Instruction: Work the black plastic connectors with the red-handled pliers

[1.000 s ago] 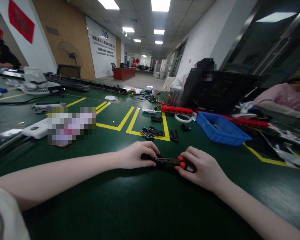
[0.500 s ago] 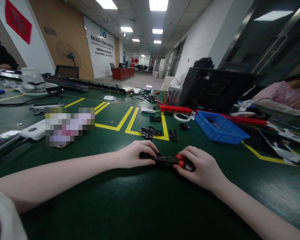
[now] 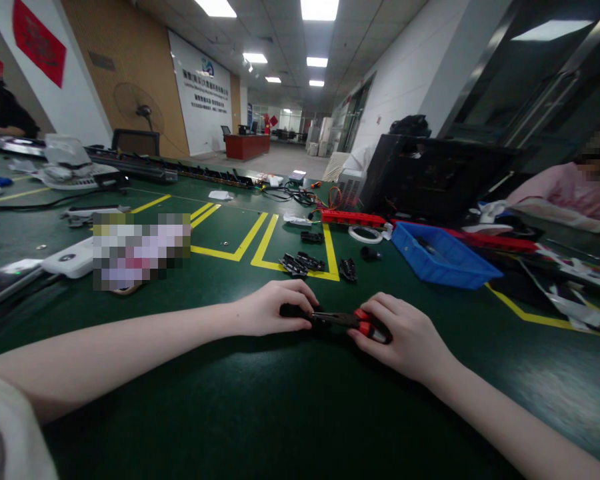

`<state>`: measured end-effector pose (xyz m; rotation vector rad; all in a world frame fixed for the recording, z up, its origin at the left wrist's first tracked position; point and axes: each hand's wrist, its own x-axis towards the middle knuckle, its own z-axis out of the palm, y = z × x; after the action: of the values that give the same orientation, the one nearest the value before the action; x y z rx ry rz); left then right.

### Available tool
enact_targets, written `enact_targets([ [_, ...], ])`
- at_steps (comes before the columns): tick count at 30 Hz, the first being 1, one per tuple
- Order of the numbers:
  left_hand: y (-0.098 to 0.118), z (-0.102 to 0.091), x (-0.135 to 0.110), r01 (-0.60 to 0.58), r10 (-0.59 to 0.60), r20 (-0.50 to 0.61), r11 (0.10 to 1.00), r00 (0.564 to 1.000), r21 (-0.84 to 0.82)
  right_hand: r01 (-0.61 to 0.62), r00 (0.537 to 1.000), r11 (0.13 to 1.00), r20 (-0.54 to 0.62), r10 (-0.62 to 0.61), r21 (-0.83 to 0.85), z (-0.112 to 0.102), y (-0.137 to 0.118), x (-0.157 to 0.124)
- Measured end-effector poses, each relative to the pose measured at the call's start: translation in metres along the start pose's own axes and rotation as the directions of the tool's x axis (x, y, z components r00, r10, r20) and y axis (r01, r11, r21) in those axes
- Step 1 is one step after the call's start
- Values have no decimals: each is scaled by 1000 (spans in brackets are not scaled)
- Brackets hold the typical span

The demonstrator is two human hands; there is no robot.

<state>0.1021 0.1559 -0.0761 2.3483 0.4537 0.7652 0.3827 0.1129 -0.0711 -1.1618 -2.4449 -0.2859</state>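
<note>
My right hand (image 3: 403, 333) is closed around the red and black handles of a pair of pliers (image 3: 344, 320). The long, narrow jaws point left, toward my other hand. Between thumb and fingers, my left hand (image 3: 275, 310) grips a small black part (image 3: 294, 311). The jaw tips meet this part just beside my left fingertips; whether they clamp it cannot be made out. Both hands are low over the green table. Beyond them, several black pieces (image 3: 303, 263) lie by a yellow taped outline, and another black piece (image 3: 348, 269) sits just right of it.
A blue tray (image 3: 445, 257) stands to the right, near a white ring (image 3: 365, 234) and a large black casing (image 3: 430, 177). On the left lie a blurred-out phone-like object (image 3: 145, 257) and a white device (image 3: 69, 262). A person in pink (image 3: 565, 190) sits at far right.
The whole view has shifted very slightly. Both hands keep their grips, and the pliers stay at the black part with hardly any visible movement.
</note>
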Motion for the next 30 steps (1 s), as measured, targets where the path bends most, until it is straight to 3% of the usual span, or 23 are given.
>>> enact_targets([
  [18, -2, 0, -1, 29, -29, 45, 1000, 999, -8, -8, 999, 1000, 51, 9, -25, 0, -8, 0],
  [30, -3, 0, 0, 17, -16, 7, 999, 1000, -42, -21, 998, 999, 59, 23, -26, -3, -1, 2],
])
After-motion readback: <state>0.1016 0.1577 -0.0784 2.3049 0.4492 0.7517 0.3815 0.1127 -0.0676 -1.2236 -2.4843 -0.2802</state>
